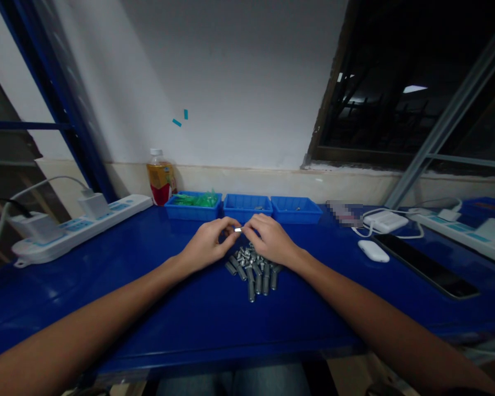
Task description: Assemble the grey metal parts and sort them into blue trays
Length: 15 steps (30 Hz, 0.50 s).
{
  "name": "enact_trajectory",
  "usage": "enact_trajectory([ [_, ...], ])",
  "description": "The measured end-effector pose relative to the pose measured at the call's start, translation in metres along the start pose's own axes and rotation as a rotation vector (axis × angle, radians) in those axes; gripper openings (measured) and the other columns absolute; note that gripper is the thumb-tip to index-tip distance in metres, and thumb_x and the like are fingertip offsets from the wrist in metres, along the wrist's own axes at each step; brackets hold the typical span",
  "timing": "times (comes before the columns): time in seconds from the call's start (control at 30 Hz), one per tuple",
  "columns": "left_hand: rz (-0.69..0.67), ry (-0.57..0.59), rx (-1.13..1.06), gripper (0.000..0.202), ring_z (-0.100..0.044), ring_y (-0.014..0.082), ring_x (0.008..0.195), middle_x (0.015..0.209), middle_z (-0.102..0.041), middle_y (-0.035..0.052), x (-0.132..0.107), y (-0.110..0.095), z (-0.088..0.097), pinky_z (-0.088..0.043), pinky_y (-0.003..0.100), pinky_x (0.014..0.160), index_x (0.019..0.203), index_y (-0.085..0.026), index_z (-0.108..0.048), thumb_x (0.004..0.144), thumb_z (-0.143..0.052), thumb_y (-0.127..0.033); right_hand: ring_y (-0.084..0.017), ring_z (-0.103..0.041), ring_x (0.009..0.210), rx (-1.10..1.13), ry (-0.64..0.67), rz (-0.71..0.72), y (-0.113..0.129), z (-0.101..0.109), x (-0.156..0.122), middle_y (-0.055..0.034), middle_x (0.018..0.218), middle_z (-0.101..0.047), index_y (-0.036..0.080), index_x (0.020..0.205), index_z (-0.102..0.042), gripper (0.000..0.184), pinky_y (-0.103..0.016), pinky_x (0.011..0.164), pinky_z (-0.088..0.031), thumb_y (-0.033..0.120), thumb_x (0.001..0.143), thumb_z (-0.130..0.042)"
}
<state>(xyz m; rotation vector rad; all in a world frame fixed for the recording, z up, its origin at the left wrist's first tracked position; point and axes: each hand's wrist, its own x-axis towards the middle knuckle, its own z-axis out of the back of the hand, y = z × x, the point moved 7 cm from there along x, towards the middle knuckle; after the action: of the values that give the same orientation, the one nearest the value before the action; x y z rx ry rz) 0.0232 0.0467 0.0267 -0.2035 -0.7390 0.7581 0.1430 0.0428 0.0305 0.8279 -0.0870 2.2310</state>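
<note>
Over the middle of the blue table, my left hand point(213, 240) pinches a small shiny metal cylinder point(238, 230) between thumb and fingers. My right hand point(270, 237) is closed in a pinch at the cylinder's right end; whatever lies between its fingertips is hidden. Just below the hands lies a pile of small metal screws point(247, 254), partly covered by my right hand. Several grey metal cylinders point(258, 283) lie on the near side of that pile, close together on the tabletop.
Three blue bins stand along the wall: one with green plastic bags point(196, 199), a middle bin point(247, 212) and a right bin point(297, 214) with small parts. A bottle point(160, 179) and power strip point(86, 225) are left; a phone point(427, 265) and white case point(373, 251) right.
</note>
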Motion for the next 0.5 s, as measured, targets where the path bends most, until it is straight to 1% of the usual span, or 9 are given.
enact_trajectory([
  [0.07,0.009,-0.008,0.015,0.022,-0.058,0.0129,0.065,0.075,-0.064,0.0025,0.0004,-0.0003,0.0005,-0.044,0.023,0.060,0.097,-0.014,-0.058,0.087,-0.047,-0.030,-0.016,-0.052,0.081,0.030,-0.017,-0.004,0.0003,0.0016,-0.0006,-0.0045,0.082,-0.059,0.016,0.089,-0.057,0.018,-0.030,0.076,-0.038,0.030,0.089,-0.047],
  [0.17,0.009,0.002,-0.004,0.023,-0.059,0.0125,0.066,0.078,-0.066,0.0027,0.0006,0.0004,0.0005,-0.044,0.022,0.060,0.097,-0.014,-0.059,0.088,-0.045,-0.031,-0.017,-0.053,0.084,0.042,-0.039,0.007,0.0016,0.0048,-0.0013,-0.0048,0.086,-0.059,0.016,0.101,-0.055,0.020,-0.030,0.076,-0.040,0.028,0.085,-0.054],
  [0.27,-0.009,0.045,-0.026,0.024,-0.060,0.0130,0.069,0.079,-0.066,0.0030,0.0005,0.0013,-0.0017,-0.044,0.021,0.061,0.097,-0.014,-0.060,0.089,-0.044,-0.031,-0.017,-0.053,0.086,0.022,-0.013,0.054,0.0039,0.0047,-0.0011,-0.0054,0.088,-0.059,0.016,0.098,-0.056,0.015,-0.030,0.077,-0.040,0.025,0.088,-0.050],
  [0.4,-0.053,0.119,-0.020,0.024,-0.061,0.0129,0.070,0.085,-0.068,0.0030,-0.0001,0.0024,-0.0062,-0.044,0.021,0.062,0.102,-0.015,-0.060,0.088,-0.045,-0.027,-0.018,-0.053,0.090,0.025,-0.006,0.066,0.0009,0.0042,-0.0003,-0.0067,0.091,-0.060,0.016,0.097,-0.057,0.016,-0.031,0.080,-0.040,0.026,0.091,-0.045],
  [0.5,-0.085,0.155,0.013,0.025,-0.061,0.0133,0.071,0.084,-0.068,0.0028,-0.0002,0.0036,-0.0083,-0.043,0.022,0.063,0.102,-0.015,-0.061,0.089,-0.043,-0.026,-0.017,-0.054,0.089,0.046,0.015,0.063,-0.0015,0.0016,-0.0006,-0.0066,0.089,-0.061,0.016,0.097,-0.058,0.018,-0.031,0.079,-0.041,0.026,0.092,-0.044],
])
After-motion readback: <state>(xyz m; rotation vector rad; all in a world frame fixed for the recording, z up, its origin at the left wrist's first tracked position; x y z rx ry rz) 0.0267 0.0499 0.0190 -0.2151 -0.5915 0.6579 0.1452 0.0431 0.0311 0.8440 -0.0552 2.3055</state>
